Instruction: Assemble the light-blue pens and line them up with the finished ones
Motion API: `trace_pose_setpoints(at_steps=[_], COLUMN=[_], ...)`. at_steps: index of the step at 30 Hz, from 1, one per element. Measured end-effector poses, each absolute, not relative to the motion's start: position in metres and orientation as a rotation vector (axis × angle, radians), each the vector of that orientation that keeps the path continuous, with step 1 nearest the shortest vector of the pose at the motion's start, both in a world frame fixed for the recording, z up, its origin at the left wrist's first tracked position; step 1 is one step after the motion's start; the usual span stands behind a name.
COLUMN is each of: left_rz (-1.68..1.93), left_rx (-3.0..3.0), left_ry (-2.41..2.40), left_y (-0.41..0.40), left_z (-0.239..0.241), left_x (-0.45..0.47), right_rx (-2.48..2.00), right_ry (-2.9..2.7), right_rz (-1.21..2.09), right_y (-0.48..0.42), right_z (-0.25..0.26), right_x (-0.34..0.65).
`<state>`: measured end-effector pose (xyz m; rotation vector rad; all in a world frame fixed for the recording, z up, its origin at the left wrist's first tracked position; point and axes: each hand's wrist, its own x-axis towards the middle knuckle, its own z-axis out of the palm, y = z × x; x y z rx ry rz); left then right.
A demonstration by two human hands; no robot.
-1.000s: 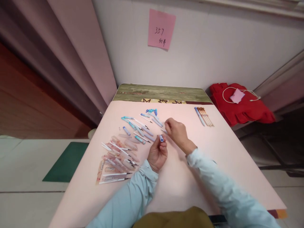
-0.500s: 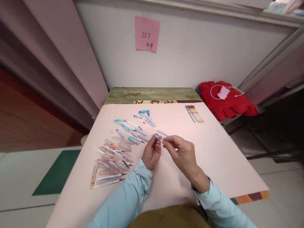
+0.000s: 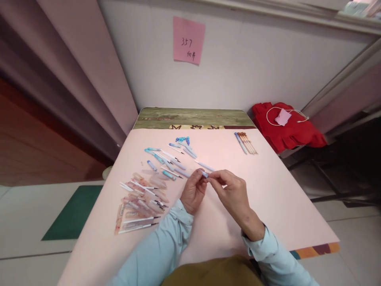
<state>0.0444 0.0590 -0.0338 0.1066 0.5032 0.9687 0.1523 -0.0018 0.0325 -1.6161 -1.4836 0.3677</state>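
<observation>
My left hand point(image 3: 193, 194) is closed around a short blue pen barrel piece point(image 3: 204, 174), its end pointing right. The thumb and finger of my right hand point(image 3: 233, 191) pinch together at that end; whatever small part they hold is hidden. Just beyond both hands lies a pale blue pen barrel point(image 3: 206, 166) with a white tip at its left. To the left are loose blue barrel pieces point(image 3: 169, 175) and white refills with dark tips point(image 3: 174, 149). Small blue pen toppers point(image 3: 182, 139) form a cluster farther back.
A pile of pinkish clear barrels and refills point(image 3: 139, 202) covers the table's left side. At the back right, a blue-topped pen point(image 3: 240, 143) lies beside several brown-topped ones point(image 3: 249, 143). Red cloth with a white cord point(image 3: 288, 127) sits past the right edge.
My right fingertips have come up against the barrel piece's end, which earlier stood slightly apart from them. The barrel piece has turned from facing me to pointing right.
</observation>
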Motion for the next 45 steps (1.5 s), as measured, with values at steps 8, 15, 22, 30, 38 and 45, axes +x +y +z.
trace_pose_setpoints(at_steps=[8, 15, 22, 30, 38, 45], left_rz=[0.875, 0.826, 0.841, 0.784, 0.884, 0.889], left_rx=[0.147, 0.110, -0.061, 0.058, 0.020, -0.033], left_ry=[0.466, 0.511, 0.453, 0.477, 0.459, 0.450], left_y=[0.055, 0.055, 0.060, 0.056, 0.060, 0.061], left_z=[-0.032, -0.031, -0.037, -0.033, -0.038, -0.036], left_x=[0.044, 0.044, 0.040, 0.041, 0.041, 0.041], right_rx=[-1.421, -1.332, -1.656, -1.988, -1.996, -1.808], right_ry=[-1.060, -0.951, -1.266, -1.644, -1.645, -1.378], right_rz=[1.102, 1.307, 0.586, -0.026, -0.012, 0.182], right_y=[0.005, 0.007, 0.008, 0.030, 0.051, -0.011], right_z=[0.029, 0.023, 0.007, -0.041, -0.046, 0.007], right_x=[0.166, 0.168, 0.176, 0.188, 0.175, 0.188])
